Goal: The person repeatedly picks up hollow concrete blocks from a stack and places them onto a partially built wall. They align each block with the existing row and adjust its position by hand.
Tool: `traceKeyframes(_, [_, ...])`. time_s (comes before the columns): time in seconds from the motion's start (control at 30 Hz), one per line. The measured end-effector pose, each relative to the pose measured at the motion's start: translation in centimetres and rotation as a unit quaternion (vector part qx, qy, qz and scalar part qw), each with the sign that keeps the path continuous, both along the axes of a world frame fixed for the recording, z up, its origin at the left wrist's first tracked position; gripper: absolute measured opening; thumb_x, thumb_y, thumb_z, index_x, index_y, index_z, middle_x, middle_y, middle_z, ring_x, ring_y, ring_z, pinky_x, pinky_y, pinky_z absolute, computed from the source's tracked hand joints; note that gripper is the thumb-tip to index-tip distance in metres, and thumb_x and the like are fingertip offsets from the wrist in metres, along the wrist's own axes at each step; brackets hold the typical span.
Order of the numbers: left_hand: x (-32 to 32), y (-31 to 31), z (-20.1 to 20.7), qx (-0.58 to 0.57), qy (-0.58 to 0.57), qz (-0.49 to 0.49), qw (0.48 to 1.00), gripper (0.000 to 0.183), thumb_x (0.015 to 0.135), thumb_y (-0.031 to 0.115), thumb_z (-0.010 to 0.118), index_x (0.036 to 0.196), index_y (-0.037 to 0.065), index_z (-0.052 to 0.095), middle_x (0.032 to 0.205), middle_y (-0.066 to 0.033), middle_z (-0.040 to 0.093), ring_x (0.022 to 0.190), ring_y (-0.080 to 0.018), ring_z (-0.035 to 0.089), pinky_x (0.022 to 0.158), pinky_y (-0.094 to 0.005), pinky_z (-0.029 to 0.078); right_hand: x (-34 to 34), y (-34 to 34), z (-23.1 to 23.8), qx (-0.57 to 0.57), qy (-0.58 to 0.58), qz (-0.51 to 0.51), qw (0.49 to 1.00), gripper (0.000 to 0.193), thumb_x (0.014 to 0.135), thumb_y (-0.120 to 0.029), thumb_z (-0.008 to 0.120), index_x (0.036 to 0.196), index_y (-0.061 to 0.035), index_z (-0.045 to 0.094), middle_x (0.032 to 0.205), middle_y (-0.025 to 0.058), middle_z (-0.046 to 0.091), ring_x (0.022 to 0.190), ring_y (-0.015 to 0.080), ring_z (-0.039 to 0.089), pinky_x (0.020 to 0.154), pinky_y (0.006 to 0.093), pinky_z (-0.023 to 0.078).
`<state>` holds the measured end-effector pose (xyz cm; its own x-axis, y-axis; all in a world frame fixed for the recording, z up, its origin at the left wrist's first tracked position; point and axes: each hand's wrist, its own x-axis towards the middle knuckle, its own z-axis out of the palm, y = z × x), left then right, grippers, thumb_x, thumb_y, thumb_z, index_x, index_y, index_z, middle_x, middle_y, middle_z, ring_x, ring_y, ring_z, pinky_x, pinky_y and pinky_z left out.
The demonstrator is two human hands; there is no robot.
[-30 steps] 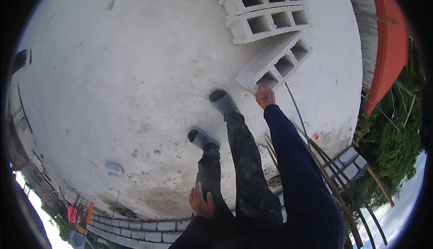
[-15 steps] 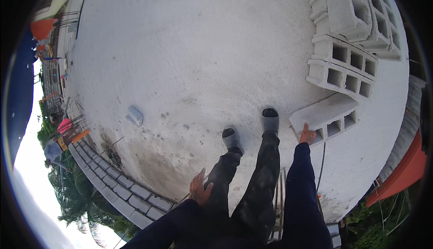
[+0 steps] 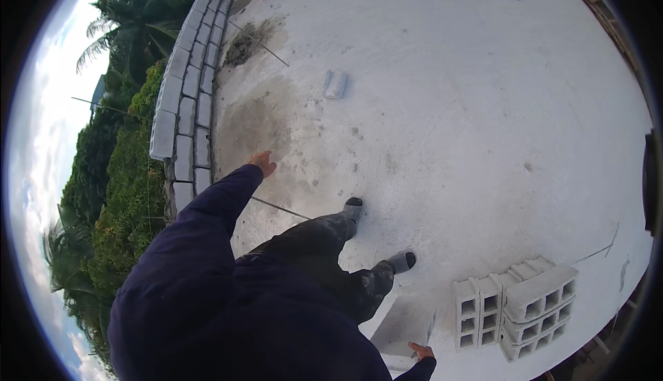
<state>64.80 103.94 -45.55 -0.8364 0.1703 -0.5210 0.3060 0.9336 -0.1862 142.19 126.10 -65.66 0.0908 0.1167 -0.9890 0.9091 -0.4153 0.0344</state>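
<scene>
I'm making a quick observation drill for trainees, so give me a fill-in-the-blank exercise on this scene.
1. While the right hand touches the loose block, the left hand holds ____.
2. Each open block face visible in the stack has ____ holes.
3. The low block wall runs up the picture's ____ side.
4. The trees beyond that wall are ____.

Missing words: nothing; three; left; green.

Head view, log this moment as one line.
left hand: open above floor | right hand: at near block | other blocks: grouped right | wall: far left
</scene>
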Motion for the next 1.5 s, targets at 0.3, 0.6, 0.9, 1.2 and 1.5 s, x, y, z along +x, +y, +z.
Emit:
traceKeyframes(0.3, [-4.1, -24.2, 5.6, 0.106, 0.086, 0.37, 0.919, 0.048, 0.076, 0.033, 0.057, 0.118, 0.009, 0.058, 0.118, -0.0186, 0.057, 0.111, -0.0324, 0.053, 0.095, -0.0403, 0.042, -30.2, 11.5, 5.1, 0.068, 0.157, 0.335, 0.927, 0.058, 0.06, -0.034, 0.078, 0.103, 0.001, 0.064, 0.104, 0.0155, 0.064, 0.094, 0.0288, 0.062, 0.081, 0.0383, 0.047])
traceKeyframes(0.6, [1.0, -39.8, -0.6, 0.181, 0.111, 0.639, 0.739, 0.045, 0.072, 0.031, 0.06, 0.111, 0.007, 0.062, 0.113, -0.018, 0.06, 0.106, -0.032, 0.056, 0.091, -0.0374, 0.045, -71.9, 14.6, 18.2, 0.176, 0.197, 0.571, 0.777, 0.057, 0.062, -0.038, 0.076, 0.104, -0.0011, 0.064, 0.106, 0.0157, 0.063, 0.099, 0.0289, 0.06, 0.084, 0.0384, 0.047])
traceKeyframes(0.9, [7.1, -45.8, -6.8, 0.224, 0.132, 0.742, 0.618, 0.052, 0.074, 0.036, 0.059, 0.112, 0.001, 0.059, 0.116, -0.0226, 0.057, 0.108, -0.0349, 0.055, 0.091, -0.0396, 0.045, -96.6, 5.6, 22.3, 0.199, 0.105, 0.84, 0.494, 0.057, 0.063, -0.042, 0.075, 0.104, -0.0033, 0.065, 0.109, 0.016, 0.063, 0.103, 0.029, 0.059, 0.087, 0.0385, 0.047])
traceKeyframes(1.2, [-4.7, -40.8, 1.0, 0.34, 0.132, 0.711, 0.601, 0.047, 0.078, 0.034, 0.059, 0.117, 0.007, 0.058, 0.114, -0.0183, 0.06, 0.106, -0.0289, 0.057, 0.09, -0.0345, 0.044, -117.5, -13.9, 25.9, 0.236, 0.079, 0.958, 0.14, 0.058, 0.063, -0.045, 0.075, 0.105, -0.0061, 0.065, 0.11, 0.0141, 0.063, 0.103, 0.0283, 0.06, 0.088, 0.0372, 0.048])
traceKeyframes(1.5, [-25.4, -50.1, -2.4, 0.452, 0.16, 0.662, 0.576, 0.086, 0.076, 0.054, 0.061, 0.137, 0.001, 0.032, 0.132, -0.021, 0.045, 0.121, -0.0314, 0.045, 0.101, -0.0358, 0.036, -126.8, -45.7, 35.6, 0.103, 0.286, 0.935, -0.182, 0.03, 0.062, -0.032, 0.066, 0.076, -0.0062, 0.066, 0.076, 0.0134, 0.065, 0.078, 0.0301, 0.064, 0.073, 0.0388, 0.048])
